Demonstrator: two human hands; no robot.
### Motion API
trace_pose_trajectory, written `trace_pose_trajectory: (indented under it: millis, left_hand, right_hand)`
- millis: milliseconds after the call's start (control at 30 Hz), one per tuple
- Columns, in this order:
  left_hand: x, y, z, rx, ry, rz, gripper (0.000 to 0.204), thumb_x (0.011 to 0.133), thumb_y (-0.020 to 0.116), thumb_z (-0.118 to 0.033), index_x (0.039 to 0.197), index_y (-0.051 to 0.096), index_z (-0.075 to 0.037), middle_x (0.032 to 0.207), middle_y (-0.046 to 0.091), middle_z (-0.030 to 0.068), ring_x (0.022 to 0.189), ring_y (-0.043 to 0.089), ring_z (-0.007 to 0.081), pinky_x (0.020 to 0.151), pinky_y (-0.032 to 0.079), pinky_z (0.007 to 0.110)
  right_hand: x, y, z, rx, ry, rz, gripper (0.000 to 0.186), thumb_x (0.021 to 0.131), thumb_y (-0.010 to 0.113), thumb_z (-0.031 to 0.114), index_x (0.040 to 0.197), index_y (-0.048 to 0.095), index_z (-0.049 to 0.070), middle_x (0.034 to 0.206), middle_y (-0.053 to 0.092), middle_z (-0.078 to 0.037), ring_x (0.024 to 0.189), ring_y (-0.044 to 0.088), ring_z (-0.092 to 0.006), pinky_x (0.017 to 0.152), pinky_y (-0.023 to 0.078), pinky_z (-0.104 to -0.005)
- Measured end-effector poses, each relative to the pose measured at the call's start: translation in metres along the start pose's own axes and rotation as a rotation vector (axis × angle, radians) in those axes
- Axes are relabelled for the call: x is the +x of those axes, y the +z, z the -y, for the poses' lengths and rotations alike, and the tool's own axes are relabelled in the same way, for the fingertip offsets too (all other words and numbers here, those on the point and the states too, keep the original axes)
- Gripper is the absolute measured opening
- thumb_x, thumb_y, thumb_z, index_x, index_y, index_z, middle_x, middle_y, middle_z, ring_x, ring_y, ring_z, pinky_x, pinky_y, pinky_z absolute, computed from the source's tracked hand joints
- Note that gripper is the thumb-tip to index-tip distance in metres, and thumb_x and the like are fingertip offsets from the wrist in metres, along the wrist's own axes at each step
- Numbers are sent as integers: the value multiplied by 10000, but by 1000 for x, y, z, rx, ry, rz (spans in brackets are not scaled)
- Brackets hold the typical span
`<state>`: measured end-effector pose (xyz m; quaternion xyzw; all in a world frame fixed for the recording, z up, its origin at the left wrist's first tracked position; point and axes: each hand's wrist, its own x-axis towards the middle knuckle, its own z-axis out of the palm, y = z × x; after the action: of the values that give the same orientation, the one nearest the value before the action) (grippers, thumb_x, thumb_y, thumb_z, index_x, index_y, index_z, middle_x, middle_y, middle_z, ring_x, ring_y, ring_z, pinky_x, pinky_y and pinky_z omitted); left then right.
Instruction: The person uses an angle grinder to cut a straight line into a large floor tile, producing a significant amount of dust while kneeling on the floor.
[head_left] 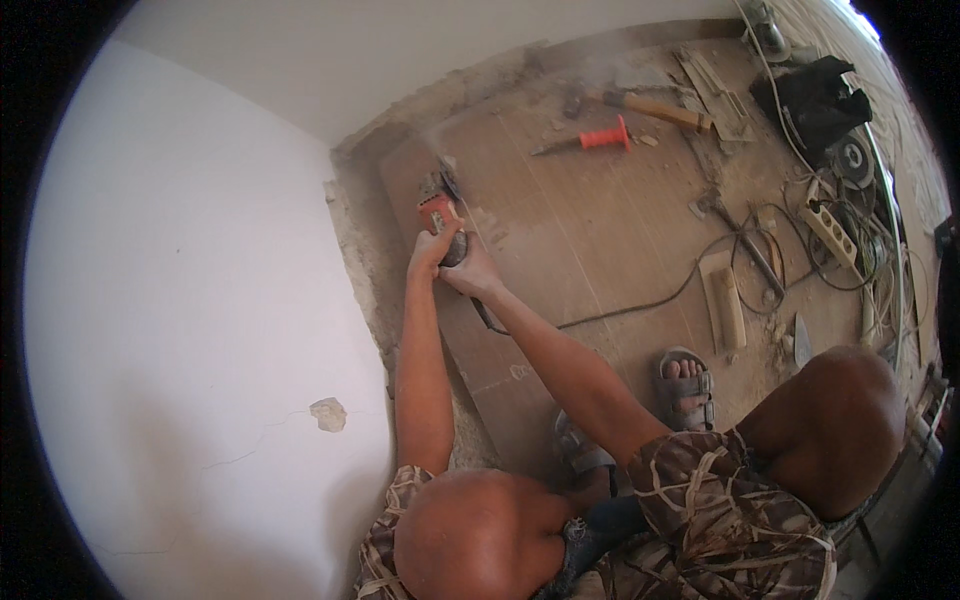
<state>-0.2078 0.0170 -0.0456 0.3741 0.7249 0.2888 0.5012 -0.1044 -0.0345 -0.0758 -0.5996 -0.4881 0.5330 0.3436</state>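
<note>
A red and grey angle grinder (437,212) is held near the left wall's base, its disc end pointing away from me into pale dust at the corner. My left hand (431,249) is wrapped round the grinder's body from the left. My right hand (470,268) grips its rear from the right, just beside my left. The grinder's dark cord (625,310) trails rightward over the dusty tiled floor (540,220). Some fingers of each hand are hidden behind the tool.
White wall (180,320) at left; red-handled chisel (603,137), wooden-handled hammer (660,110) toward the back. At right lie a dark hammer (760,260), trowel (802,342), float (727,300), power strip (830,234), tangled cables and a black bag (815,100). My sandaled feet (686,385) are below.
</note>
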Motion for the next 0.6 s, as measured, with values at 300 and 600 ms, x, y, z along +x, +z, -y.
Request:
trace_pose_trajectory:
  millis: [300,600]
  left_hand:
    - [8,-2,11,-41,22,33,565,739,790,-392,1032,645,69,904,667,90,780,650,171,680,510,339]
    - [3,-1,20,-45,35,35,582,752,776,-397,1074,635,67,955,664,96,835,637,178,759,491,328]
  right_hand:
    - [-5,-6,8,15,76,80,910,583,805,422,1295,412,14,1084,632,-226,1023,634,-341,861,502,-409]
    - [-14,-7,7,-25,45,62,917,604,784,406,1314,379,-10,1142,613,-267,1062,624,-380,875,501,-418]
